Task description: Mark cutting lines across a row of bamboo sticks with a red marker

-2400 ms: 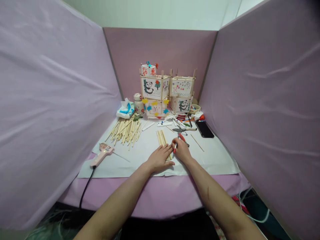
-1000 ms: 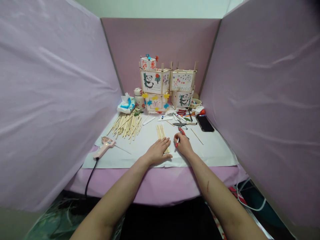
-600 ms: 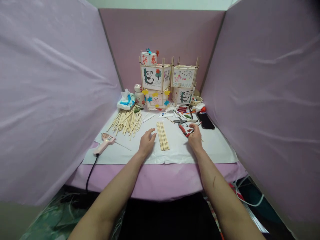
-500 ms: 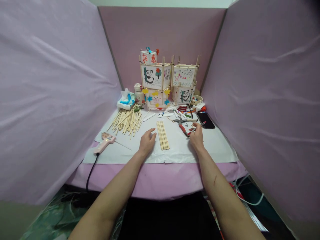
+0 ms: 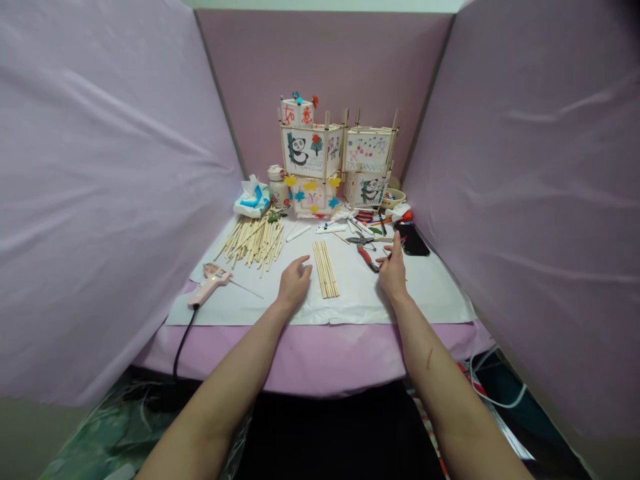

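My left hand (image 5: pixel 294 280) rests on the white sheet, fingers loosely bent and apart with nothing in them. Just right of it lies a flat row of several thin bamboo sticks (image 5: pixel 326 270), side by side. My right hand (image 5: pixel 393 272) is beside the red-handled pliers (image 5: pixel 367 259), its index finger stretched forward. A slim pen (image 5: pixel 403 240) shows only in small part past that finger; the hand hides most of it. The black phone (image 5: pixel 413 240) lies just beyond this hand, to the right.
A pink glue gun (image 5: pixel 210 285) with a black cord lies at left. Behind it are a heap of sticks (image 5: pixel 253 243) and a tissue pack (image 5: pixel 253 198). Paper-panelled stick lanterns (image 5: pixel 305 152) stand at the back, beside a bottle (image 5: pixel 278 187). Fabric walls (image 5: pixel 500 167) enclose the table.
My right index finger has straightened and lifted forward, and the pen in that hand is now mostly hidden. My left hand and the row of sticks have stayed in place.
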A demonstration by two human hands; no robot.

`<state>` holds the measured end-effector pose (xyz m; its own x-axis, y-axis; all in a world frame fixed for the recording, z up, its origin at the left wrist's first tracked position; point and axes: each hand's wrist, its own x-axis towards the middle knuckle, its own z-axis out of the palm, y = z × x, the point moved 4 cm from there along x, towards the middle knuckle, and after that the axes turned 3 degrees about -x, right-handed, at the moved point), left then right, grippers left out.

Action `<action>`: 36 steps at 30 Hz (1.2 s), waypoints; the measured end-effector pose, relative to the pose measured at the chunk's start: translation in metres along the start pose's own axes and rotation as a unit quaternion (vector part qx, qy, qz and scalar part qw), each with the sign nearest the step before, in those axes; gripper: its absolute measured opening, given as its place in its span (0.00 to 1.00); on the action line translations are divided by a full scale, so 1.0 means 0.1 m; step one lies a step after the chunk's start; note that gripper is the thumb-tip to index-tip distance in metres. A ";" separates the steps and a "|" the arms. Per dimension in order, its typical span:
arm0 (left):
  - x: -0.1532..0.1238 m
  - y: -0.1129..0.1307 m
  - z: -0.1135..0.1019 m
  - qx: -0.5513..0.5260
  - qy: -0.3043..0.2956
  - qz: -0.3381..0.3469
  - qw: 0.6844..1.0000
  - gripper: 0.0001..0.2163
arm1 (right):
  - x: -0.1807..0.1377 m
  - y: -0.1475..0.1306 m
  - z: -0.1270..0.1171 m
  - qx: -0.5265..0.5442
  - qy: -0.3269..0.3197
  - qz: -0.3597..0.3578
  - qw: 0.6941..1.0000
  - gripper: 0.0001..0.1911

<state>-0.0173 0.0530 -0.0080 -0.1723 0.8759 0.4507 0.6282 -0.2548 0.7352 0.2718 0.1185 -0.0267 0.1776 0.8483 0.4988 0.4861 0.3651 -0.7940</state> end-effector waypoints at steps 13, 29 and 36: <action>-0.45 0.54 -0.20 0.097 -0.021 0.283 0.954 0.17 | -0.59 -0.62 0.22 -0.093 -0.256 -0.191 0.943 0.08; -0.65 0.42 -0.07 0.150 -0.162 0.211 0.952 0.02 | -0.79 -0.74 0.20 -0.088 -0.322 -0.205 0.920 0.05; -0.66 0.38 -0.10 0.145 -0.160 0.190 0.958 0.04 | -0.79 -0.75 0.15 -0.073 -0.320 -0.200 0.923 0.07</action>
<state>0.0098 -0.0189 -0.0049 0.3237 0.8349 0.4451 0.7917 -0.4966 0.3558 0.2083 0.0295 -0.0120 -0.5600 0.7271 0.3971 0.5221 0.6819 -0.5123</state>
